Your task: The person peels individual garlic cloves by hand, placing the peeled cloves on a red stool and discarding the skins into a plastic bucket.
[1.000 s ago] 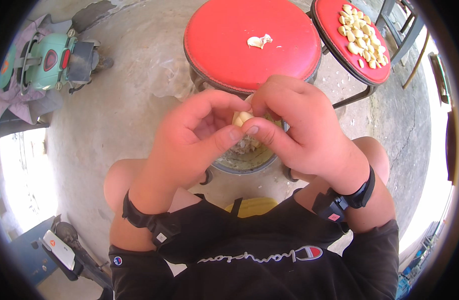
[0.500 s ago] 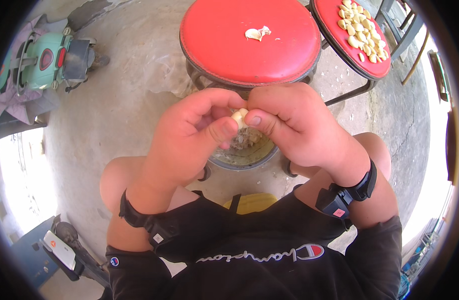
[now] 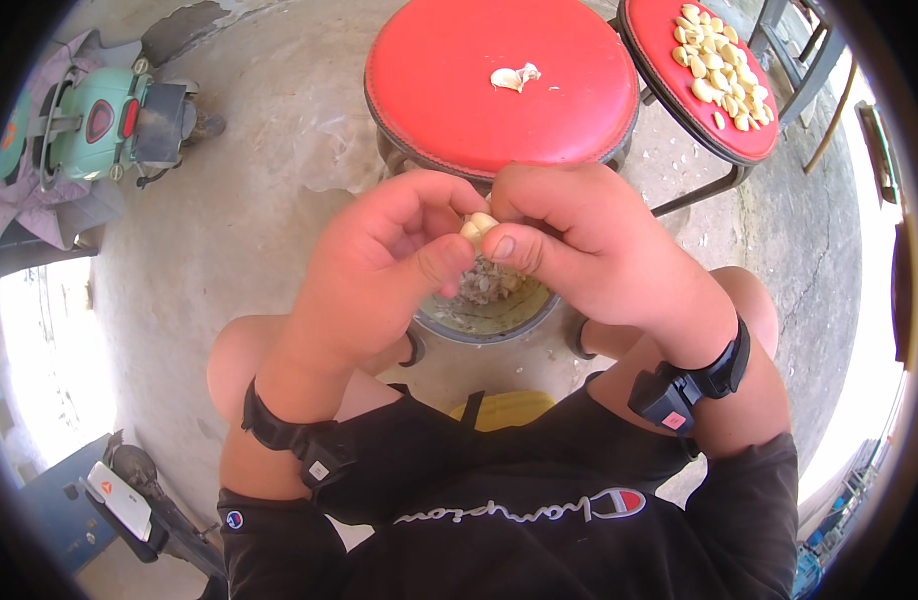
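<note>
While you sit, both hands meet over the bowl (image 3: 487, 318).
Left hand (image 3: 379, 265): pinched shut on the garlic clove (image 3: 476, 229).
Right hand (image 3: 589, 240): likewise pinching the clove, so skins fall in.

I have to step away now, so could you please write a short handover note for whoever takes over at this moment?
Left hand and right hand: both pinch one pale garlic clove between fingertips, above the round metal bowl on the concrete floor.
Things: bowl holds papery scraps; near round red stool carries one pale scrap; far red stool carries a pile of pale peeled cloves.
Done: that pile.
Left: the clove in grip looks unfinished.
</note>
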